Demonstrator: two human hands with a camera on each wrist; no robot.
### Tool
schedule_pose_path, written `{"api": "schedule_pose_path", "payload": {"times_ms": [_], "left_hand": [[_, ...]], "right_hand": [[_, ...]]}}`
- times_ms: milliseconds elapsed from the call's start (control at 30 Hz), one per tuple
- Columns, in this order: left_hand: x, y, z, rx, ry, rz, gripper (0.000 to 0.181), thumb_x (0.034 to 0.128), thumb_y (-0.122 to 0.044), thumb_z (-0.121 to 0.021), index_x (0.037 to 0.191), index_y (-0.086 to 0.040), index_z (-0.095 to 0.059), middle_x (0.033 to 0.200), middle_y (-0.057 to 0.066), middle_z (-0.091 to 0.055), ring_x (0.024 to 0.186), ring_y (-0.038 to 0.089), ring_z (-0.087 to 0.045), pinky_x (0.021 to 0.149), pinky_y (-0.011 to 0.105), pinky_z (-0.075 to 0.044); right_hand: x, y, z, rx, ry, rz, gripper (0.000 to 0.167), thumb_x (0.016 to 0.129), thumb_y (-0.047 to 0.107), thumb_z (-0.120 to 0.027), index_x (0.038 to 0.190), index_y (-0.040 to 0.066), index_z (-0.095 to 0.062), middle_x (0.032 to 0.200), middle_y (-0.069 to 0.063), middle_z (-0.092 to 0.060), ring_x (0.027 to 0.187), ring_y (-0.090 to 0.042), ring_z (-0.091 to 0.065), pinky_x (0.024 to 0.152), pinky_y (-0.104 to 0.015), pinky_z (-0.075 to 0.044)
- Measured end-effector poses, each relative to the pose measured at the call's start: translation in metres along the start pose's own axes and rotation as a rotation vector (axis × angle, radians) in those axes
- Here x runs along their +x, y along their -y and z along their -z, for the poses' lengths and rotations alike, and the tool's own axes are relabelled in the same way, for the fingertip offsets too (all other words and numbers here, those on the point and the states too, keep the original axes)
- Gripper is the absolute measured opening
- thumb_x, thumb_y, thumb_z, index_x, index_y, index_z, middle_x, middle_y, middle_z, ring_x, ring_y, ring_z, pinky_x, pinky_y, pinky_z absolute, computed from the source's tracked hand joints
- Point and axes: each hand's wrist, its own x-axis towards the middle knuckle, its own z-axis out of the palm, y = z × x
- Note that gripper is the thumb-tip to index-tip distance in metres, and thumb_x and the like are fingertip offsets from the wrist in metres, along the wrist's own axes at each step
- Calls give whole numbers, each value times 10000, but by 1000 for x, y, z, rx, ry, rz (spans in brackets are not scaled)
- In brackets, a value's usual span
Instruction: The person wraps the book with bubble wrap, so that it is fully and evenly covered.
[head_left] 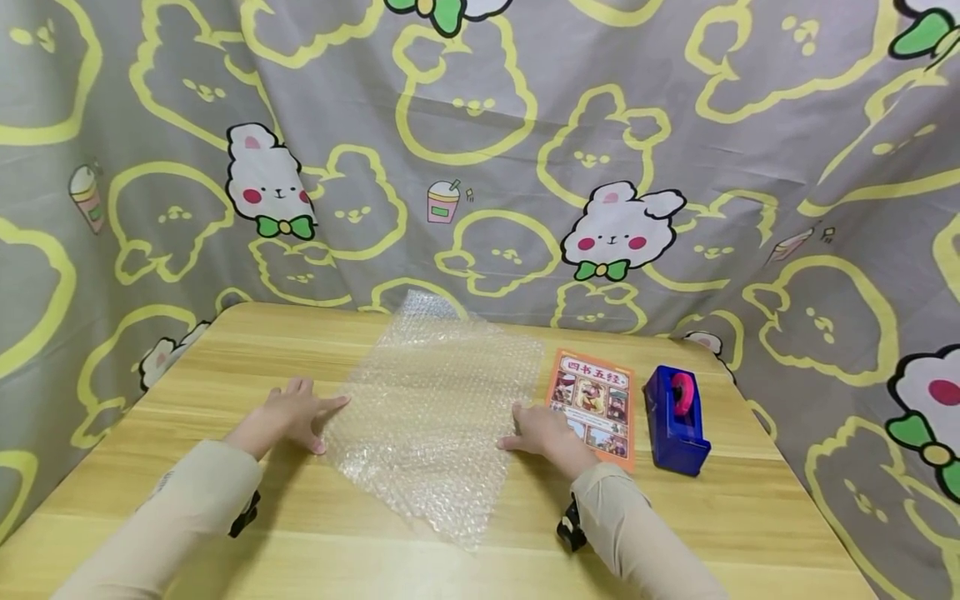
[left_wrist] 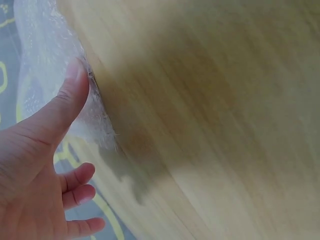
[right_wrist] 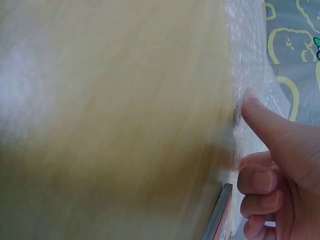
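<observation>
A clear sheet of bubble wrap [head_left: 442,392] lies spread on the wooden table, turned at a slant. My left hand [head_left: 294,414] is at its left corner, thumb and index finger spread apart and touching the edge. In the left wrist view the thumb [left_wrist: 72,92] rests against the wrap, with the other fingers loosely bent. On the right side my right hand [head_left: 543,433] touches the opposite edge with thumb and index finger apart. Its remaining fingers [right_wrist: 260,192] are bent in the right wrist view. An orange illustrated book [head_left: 592,404] lies right beside this hand, partly covered by it.
A blue tape dispenser [head_left: 677,425] with a pink-red roll [head_left: 682,393] stands right of the book. Behind the wooden table [head_left: 300,342] hangs a grey curtain [head_left: 480,242] with yellow outlines and white rabbits. The wrap's far corner reaches the table's back edge.
</observation>
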Motion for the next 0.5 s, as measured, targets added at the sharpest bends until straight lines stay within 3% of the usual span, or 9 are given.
{"api": "schedule_pose_path", "payload": {"times_ms": [233, 367, 500], "left_hand": [[3, 3, 3, 9, 13, -13, 914, 574, -475, -756, 1372, -187, -416, 1136, 322, -353, 1055, 418, -322, 828, 617, -362], [5, 3, 4, -15, 31, -27, 919, 574, -472, -743, 1379, -182, -406, 1127, 310, -354, 1060, 413, -314, 814, 582, -365], [7, 3, 4, -33, 42, -40, 916, 583, -454, -739, 1387, -182, -393, 1129, 296, -350, 1057, 398, -306, 815, 569, -363]], "right_hand": [[0, -3, 1, 53, 18, 14, 761, 760, 568, -623, 1294, 49, -468, 1069, -182, -621, 949, -350, -599, 699, -466, -504], [-3, -4, 0, 65, 37, 5, 811, 767, 580, -607, 1356, 55, -416, 1179, -181, -585, 1017, -358, -576, 731, -464, -504], [-6, -6, -2, 60, 24, 6, 820, 765, 590, -601, 1362, 60, -414, 1176, -173, -591, 1008, -352, -582, 706, -444, -511]]}}
